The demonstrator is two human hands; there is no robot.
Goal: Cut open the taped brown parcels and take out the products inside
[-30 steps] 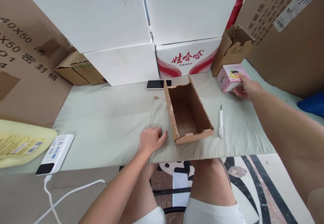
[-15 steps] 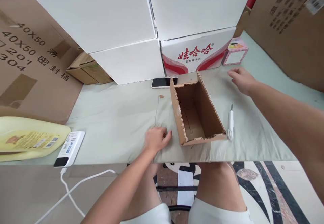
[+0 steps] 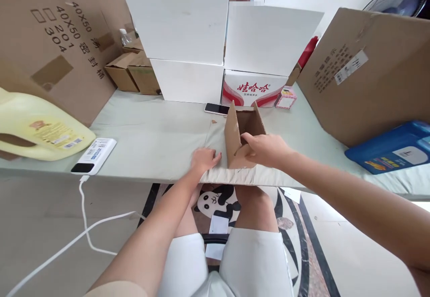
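An open-topped cardboard box (image 3: 232, 138) stands near the table's front edge, one end facing me. My right hand (image 3: 264, 148) is closed on the box's near end by its right corner, with the thumb over the rim; it covers part of the opening. Just left of the box, my left hand (image 3: 204, 159) rests on the cloth, fingers curled in and nothing seen in them. A small cardboard scrap (image 3: 214, 121) lies beyond it. Behind the box is a phone (image 3: 217, 109), dark screen up. The white utility knife seen earlier is hidden now.
Stacked white boxes (image 3: 188, 82) form a wall behind, with a pink box (image 3: 286, 97) at their right. Large cartons (image 3: 366, 77) flank both sides. A yellow jug (image 3: 43, 126) and a cabled white device (image 3: 94, 154) are left; a blue bottle (image 3: 393, 149) is right.
My right hand has moved left and towards me, from the bare cloth to the box, and taken hold of its near end. The view has tilted up and shifted. My left hand stays beside the box.
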